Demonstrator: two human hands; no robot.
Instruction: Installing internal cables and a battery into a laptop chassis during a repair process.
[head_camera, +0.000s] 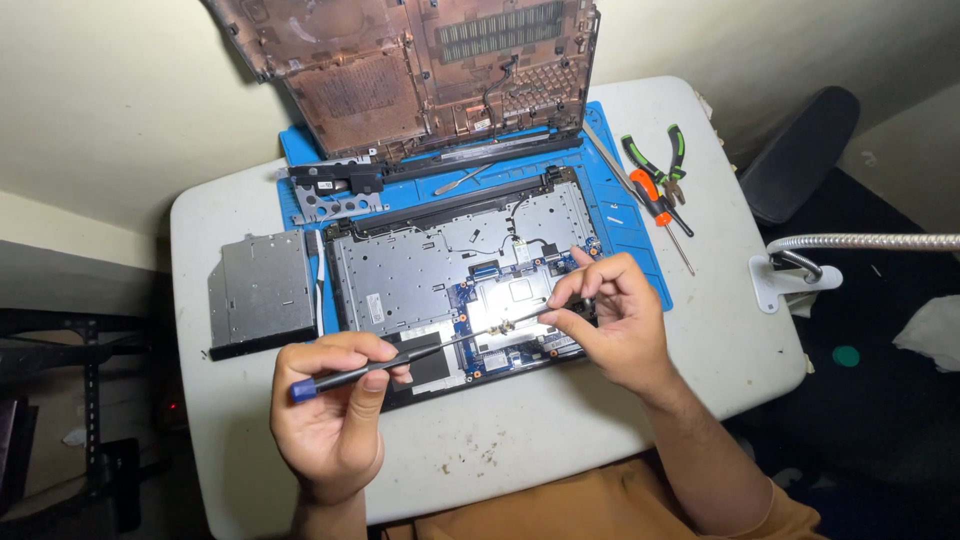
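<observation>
An opened laptop base lies on a blue work mat, its metal frame and blue circuit board exposed. My left hand grips a screwdriver with a black and blue handle; its long shaft reaches right to the board. My right hand hovers over the board's right side, fingertips pinched around a small dark part at the shaft's tip. The removed bottom cover leans upright against the wall behind the mat.
A silver optical drive lies left of the laptop on the white table. Green-handled pliers and an orange screwdriver rest at the right. A metal bracket and a pry tool sit on the mat. A flexible lamp arm stands right.
</observation>
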